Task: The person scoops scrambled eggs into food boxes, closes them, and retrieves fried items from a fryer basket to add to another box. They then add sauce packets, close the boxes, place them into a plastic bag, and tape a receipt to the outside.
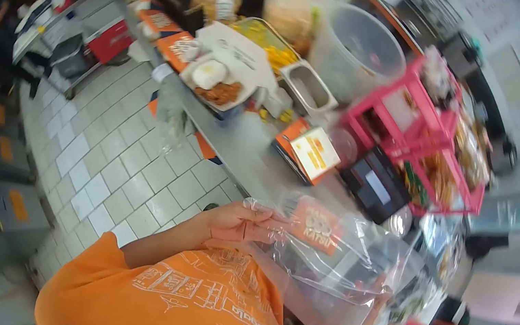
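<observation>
The metal counter (226, 137) carries an open food box (250, 63) at left, clear tubs (361, 51) at far side, pink baskets (442, 135) and a black device (375, 185) at right.

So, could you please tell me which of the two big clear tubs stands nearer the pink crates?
The right-hand tub in the picture, close beside the pink crates; the left-hand tub, with pale contents, stands farther away.

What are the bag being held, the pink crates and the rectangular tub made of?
The bag: thin, glossy clear plastic, creased and see-through.
The pink crates: probably moulded plastic, judging by their even colour and open frames; the finish is blurred.
The tub: likely smooth metal, given its grey body and bright rim.
</observation>
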Tool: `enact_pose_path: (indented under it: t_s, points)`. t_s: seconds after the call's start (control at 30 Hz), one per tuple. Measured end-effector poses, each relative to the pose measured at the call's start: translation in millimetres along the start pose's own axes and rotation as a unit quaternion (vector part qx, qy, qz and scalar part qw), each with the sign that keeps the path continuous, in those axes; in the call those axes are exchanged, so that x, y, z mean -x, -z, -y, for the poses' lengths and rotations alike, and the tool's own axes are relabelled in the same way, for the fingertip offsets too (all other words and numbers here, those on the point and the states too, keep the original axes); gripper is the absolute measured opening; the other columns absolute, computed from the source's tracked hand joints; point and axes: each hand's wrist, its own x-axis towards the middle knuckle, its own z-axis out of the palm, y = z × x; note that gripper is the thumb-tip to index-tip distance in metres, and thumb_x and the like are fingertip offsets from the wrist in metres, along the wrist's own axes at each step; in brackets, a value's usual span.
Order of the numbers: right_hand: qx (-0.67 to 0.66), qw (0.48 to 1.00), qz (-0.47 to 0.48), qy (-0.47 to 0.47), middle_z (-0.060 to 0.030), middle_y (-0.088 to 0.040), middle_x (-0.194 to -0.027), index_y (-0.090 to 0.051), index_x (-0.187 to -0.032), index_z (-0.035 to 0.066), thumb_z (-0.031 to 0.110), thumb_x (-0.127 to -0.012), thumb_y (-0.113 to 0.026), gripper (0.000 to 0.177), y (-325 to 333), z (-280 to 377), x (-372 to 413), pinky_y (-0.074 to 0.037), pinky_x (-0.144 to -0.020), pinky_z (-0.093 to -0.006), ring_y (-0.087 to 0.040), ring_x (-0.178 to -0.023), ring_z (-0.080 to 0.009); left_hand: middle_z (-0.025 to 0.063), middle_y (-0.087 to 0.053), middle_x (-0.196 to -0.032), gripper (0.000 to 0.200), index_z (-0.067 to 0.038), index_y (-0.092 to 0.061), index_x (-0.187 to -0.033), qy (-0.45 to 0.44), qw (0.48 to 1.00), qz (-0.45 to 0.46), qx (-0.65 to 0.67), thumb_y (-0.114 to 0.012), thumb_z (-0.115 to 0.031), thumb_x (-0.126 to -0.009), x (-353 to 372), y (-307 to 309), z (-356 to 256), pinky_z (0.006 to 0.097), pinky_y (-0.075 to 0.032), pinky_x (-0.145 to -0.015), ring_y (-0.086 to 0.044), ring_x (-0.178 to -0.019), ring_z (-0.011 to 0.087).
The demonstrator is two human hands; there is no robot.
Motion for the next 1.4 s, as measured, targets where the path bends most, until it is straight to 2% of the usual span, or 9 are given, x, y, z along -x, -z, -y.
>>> enact_pose_path:
  t_s: [0.3,0.43,0.57,0.67,0.83,0.97,1.17,1.27,1.4]
  points:
    - [0.290,0.943,0.034,0.157,-0.0107,-0.067,-0.108,-0.052,-0.113,0.004,0.037,-0.105,-0.049,0.034,-126.0,7.6,-43.2,-0.049,-0.060,-0.0215,-0.062,-0.076,-0.0127,0.0140,-0.069,-0.109,0.030,0.004,-0.064,-0.113,-0.216,0.900,-0.221,-0.308,-0.065,-0.021,-0.097,46.6,10.4,-52.1,0.0316,-0.056,-0.085,-0.068,-0.104,0.0223]
    - [0.229,0.826,0.441,0.266,-0.0030,-0.059,-0.078,-0.055,-0.098,0.004,0.037,-0.093,-0.067,0.035,-235.3,19.2,52.0,-0.046,-0.063,-0.0277,-0.060,-0.070,-0.0145,0.0077,-0.069,-0.095,0.040,0.000,-0.066,-0.106,-0.313,0.741,-0.425,-0.415,-0.075,-0.034,-0.090,52.0,-62.3,-26.4,0.0274,-0.055,-0.076,-0.067,-0.090,0.0159]
    - [0.379,0.739,0.493,0.259,-0.0067,-0.056,-0.073,-0.054,-0.086,0.002,0.023,-0.086,-0.067,0.025,-262.2,-6.6,64.0,-0.042,-0.060,-0.0315,-0.057,-0.067,-0.0157,0.0034,-0.067,-0.092,0.052,-0.001,-0.063,-0.109,-0.249,0.947,-0.071,-0.189,-0.082,-0.041,-0.082,35.0,-7.6,-28.9,0.0334,-0.054,-0.073,-0.065,-0.084,0.0151]
    - [0.300,0.738,0.414,0.441,-0.0078,-0.049,-0.064,-0.051,-0.072,0.002,0.010,-0.085,-0.063,0.020,-223.8,-51.1,-15.2,-0.039,-0.056,-0.0333,-0.052,-0.061,-0.0186,0.0080,-0.055,-0.064,0.030,-0.002,-0.056,-0.071,-0.541,0.546,-0.230,-0.597,-0.077,-0.019,-0.085,74.7,25.7,-51.6,0.0286,-0.047,-0.060,-0.054,-0.058,0.0179]
    - [0.489,0.655,0.199,0.541,-0.0030,-0.035,-0.058,-0.038,-0.064,0.008,-0.008,-0.080,-0.062,0.033,-190.8,-3.9,-53.1,-0.031,-0.050,-0.0308,-0.039,-0.052,-0.0159,0.0073,-0.048,-0.059,0.028,-0.002,-0.051,-0.068,-0.519,0.337,-0.506,-0.601,-0.078,-0.009,-0.076,128.7,33.7,-75.4,0.0336,-0.042,-0.055,-0.044,-0.052,0.0234]
    - [0.168,0.895,0.277,0.307,-0.0006,-0.040,-0.062,-0.040,-0.067,0.008,-0.007,-0.073,-0.062,0.027,-229.5,-5.3,21.1,-0.032,-0.051,-0.0287,-0.040,-0.054,-0.0126,0.0102,-0.063,-0.072,0.021,-0.003,-0.067,-0.090,-0.564,0.172,-0.269,-0.762,-0.079,-0.011,-0.074,76.9,-30.4,-69.1,0.0343,-0.050,-0.064,-0.062,-0.065,0.0264]
    - [0.347,0.776,0.525,0.033,-0.0058,-0.055,-0.100,-0.054,-0.108,0.004,0.002,-0.062,-0.086,0.056,-170.3,-23.2,-78.5,-0.050,-0.087,-0.0317,-0.057,-0.094,-0.0165,0.0092,-0.066,-0.072,0.012,-0.001,-0.069,-0.092,-0.039,0.806,-0.195,-0.558,-0.071,-0.010,-0.084,94.6,-12.2,-107.1,0.0327,-0.051,-0.059,-0.065,-0.067,0.0221]
    - [0.557,0.598,0.527,0.233,-0.0115,-0.057,-0.113,-0.040,-0.144,0.015,0.016,-0.054,-0.093,0.104,-112.7,-113.3,-100.5,-0.043,-0.106,-0.0466,-0.057,-0.113,-0.0306,0.0064,-0.065,-0.068,0.012,0.002,-0.067,-0.088,-0.109,0.516,-0.234,-0.816,-0.066,-0.010,-0.090,88.6,-7.9,-100.2,0.0266,-0.049,-0.048,-0.062,-0.057,0.0140]
    - [0.631,0.564,0.467,0.256,-0.0151,-0.058,-0.117,-0.039,-0.148,0.023,0.027,-0.055,-0.088,0.105,-122.1,-120.1,-94.6,-0.043,-0.100,-0.0466,-0.056,-0.110,-0.0354,0.0087,-0.061,-0.064,0.023,0.006,-0.063,-0.085,-0.045,0.769,-0.232,-0.595,-0.066,-0.015,-0.093,65.7,-31.0,-97.2,0.0259,-0.045,-0.045,-0.059,-0.050,0.0127]
